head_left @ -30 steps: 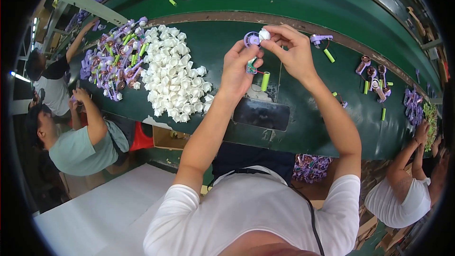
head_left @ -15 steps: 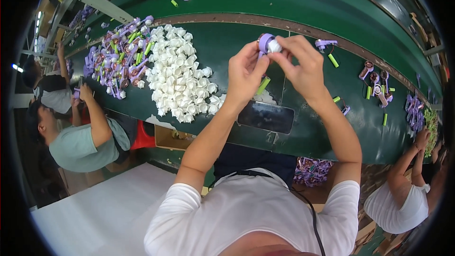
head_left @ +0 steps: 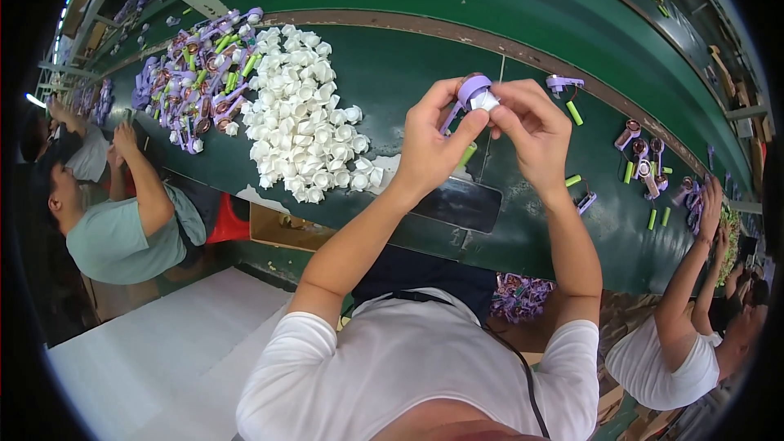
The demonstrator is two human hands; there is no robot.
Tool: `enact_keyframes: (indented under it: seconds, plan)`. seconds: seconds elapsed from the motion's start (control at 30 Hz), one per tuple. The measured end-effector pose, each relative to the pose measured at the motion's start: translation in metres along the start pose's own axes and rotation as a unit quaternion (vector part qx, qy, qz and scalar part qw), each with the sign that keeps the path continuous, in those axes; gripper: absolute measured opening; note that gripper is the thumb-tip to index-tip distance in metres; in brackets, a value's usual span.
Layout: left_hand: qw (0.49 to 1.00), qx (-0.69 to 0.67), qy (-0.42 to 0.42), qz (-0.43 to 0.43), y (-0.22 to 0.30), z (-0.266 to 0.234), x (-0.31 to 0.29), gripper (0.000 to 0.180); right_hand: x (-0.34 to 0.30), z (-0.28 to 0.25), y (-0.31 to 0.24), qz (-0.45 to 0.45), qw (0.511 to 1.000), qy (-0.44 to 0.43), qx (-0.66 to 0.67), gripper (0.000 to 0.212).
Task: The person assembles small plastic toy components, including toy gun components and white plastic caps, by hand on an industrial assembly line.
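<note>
Purple plastic shows in your left hand, which grips a round-headed unit above the green table. Your right hand pinches a white cup against that head; whether it is fully seated, I cannot tell. On your left, a heap of purple units, some apparently wearing cups, looks further along. Beside it, many loose white cups remain, while the purple cluster at right seems to lack them.
</note>
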State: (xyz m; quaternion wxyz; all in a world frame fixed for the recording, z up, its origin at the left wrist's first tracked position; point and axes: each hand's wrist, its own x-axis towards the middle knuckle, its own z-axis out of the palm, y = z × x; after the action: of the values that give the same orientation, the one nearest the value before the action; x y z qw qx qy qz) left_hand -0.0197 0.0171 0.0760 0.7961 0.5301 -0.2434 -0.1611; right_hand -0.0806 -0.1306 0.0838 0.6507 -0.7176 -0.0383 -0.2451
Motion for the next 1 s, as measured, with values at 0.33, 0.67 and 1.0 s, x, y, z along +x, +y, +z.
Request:
enact_keyframes:
  seconds: [0.33,0.67,1.0]
  plan:
    - [0.983,0.164,0.010,0.085,-0.001,0.000,-0.006,0.035,-0.005,0.006,0.018,0.047,0.985,-0.013,0.163,0.048]
    - [0.906,0.407,0.084,0.076,-0.038,-0.023,0.016,0.073,0.081,-0.044,0.104,0.157,0.979,0.102,-0.075,0.038]
    - [0.882,0.440,0.130,0.107,-0.005,-0.075,-0.098,0.017,0.064,0.117,0.134,-0.211,0.905,-0.325,-0.176,0.037]
